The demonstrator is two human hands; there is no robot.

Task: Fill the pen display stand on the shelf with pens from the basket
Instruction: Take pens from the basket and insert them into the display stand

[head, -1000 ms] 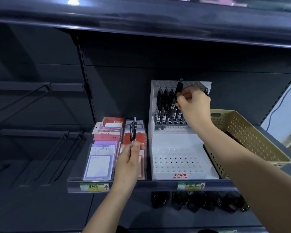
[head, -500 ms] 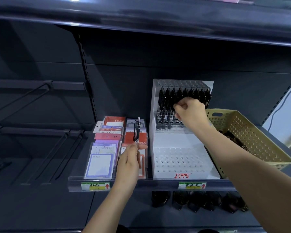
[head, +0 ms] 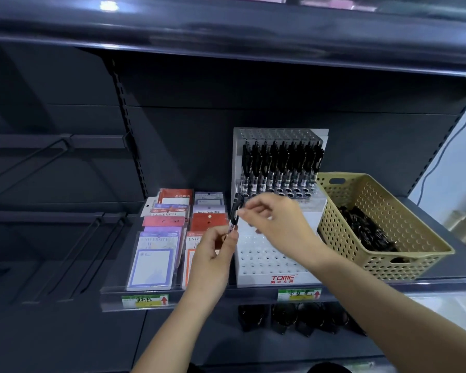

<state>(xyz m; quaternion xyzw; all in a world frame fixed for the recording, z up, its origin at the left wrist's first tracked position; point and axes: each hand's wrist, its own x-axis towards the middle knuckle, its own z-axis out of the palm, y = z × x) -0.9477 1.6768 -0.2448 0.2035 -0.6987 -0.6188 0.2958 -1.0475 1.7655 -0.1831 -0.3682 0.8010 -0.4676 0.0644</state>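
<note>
A white stepped pen display stand (head: pixel 277 267) marked TOME stands on the shelf. Its top tier holds a full row of black pens (head: pixel 281 165); the lower tiers show open holes. My left hand (head: pixel 213 254) holds one black pen (head: pixel 236 211) upright by its lower end, just left of the stand. My right hand (head: pixel 275 222) reaches across the stand's middle and pinches the same pen near its middle with thumb and forefinger. A beige perforated basket (head: pixel 404 254) to the right of the stand holds several black pens (head: pixel 366 230).
Packs of sticky notes (head: pixel 156 254) lie in rows left of the stand. Bare metal hooks (head: pixel 73 254) jut out further left. The shelf lip (head: pixel 253 292) carries green price labels. Dark sunglasses (head: pixel 301 316) hang below. Another shelf overhangs above.
My right hand left the top row of pens, came down and left, and now pinches the pen in my left hand. My left hand moved the pen right toward the stand.
</note>
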